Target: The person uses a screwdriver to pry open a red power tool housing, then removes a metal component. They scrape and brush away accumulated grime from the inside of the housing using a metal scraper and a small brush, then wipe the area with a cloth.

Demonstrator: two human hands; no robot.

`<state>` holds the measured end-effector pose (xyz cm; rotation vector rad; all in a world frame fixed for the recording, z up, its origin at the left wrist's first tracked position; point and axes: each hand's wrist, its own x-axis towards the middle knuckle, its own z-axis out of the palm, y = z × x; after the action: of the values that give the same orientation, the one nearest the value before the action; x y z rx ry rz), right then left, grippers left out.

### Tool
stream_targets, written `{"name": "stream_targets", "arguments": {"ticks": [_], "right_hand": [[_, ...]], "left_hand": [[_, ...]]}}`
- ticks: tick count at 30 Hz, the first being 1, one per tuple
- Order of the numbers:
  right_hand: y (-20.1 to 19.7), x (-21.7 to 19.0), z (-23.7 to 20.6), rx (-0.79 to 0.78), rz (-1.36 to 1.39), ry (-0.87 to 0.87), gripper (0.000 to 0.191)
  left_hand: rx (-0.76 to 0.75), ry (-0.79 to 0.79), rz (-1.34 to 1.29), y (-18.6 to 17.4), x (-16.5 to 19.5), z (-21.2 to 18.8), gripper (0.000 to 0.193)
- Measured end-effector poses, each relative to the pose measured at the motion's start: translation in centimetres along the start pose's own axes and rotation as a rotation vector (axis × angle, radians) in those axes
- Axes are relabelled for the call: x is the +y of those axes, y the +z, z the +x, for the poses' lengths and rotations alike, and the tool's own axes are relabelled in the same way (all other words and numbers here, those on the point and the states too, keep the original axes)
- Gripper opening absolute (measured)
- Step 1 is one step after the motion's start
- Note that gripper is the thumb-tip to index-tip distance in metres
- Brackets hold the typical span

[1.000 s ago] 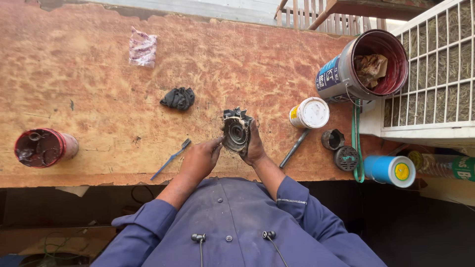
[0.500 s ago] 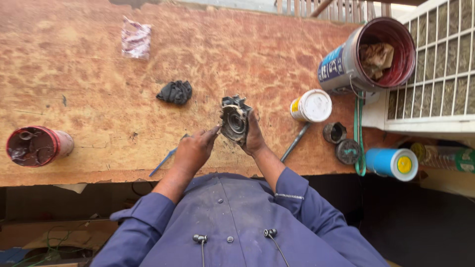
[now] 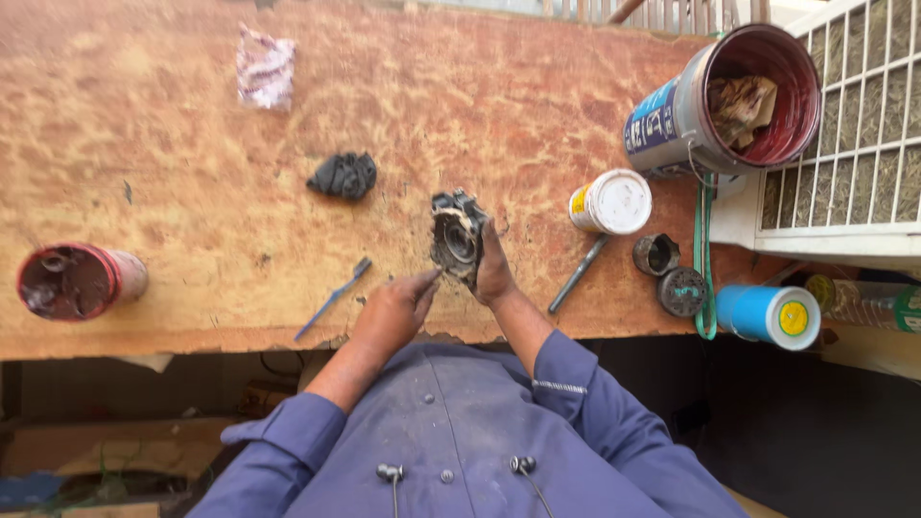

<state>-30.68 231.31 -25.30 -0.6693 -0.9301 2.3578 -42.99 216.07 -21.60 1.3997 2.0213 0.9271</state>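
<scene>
The dirty round metal part (image 3: 457, 236) is dark grey and greasy, with a round hole in its middle. It is held up on its edge over the wooden bench, tilted toward eleven o'clock.

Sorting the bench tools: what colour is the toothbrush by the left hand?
Blue toothbrush, head view.

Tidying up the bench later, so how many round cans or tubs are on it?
4: a red-stained tin at the left edge, a large bucket top right, a white-lidded tub below it, and a blue can lying at the right. Others may sit outside the view.
</scene>
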Motion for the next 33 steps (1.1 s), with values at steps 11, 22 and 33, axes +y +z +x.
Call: {"name": "stream_targets", "arguments": {"ticks": [11, 22, 33], "right_hand": [[0.5, 0.7, -0.1, 0.014, -0.086, -0.036, 0.084], [0.5, 0.4, -0.7, -0.049, -0.122, -0.058, 0.091], [-0.7, 1.1, -0.2, 0.020, 0.023, -0.036, 0.087]], "left_hand": [[-0.034, -0.024, 0.243, -1.2, -0.5, 1.3, 0.033], [0.038, -0.061, 0.004, -2.0, 0.4, 1.3, 0.029], [-0.048, -0.082, -0.282, -0.8, 2.5, 0.2, 0.032]]}}
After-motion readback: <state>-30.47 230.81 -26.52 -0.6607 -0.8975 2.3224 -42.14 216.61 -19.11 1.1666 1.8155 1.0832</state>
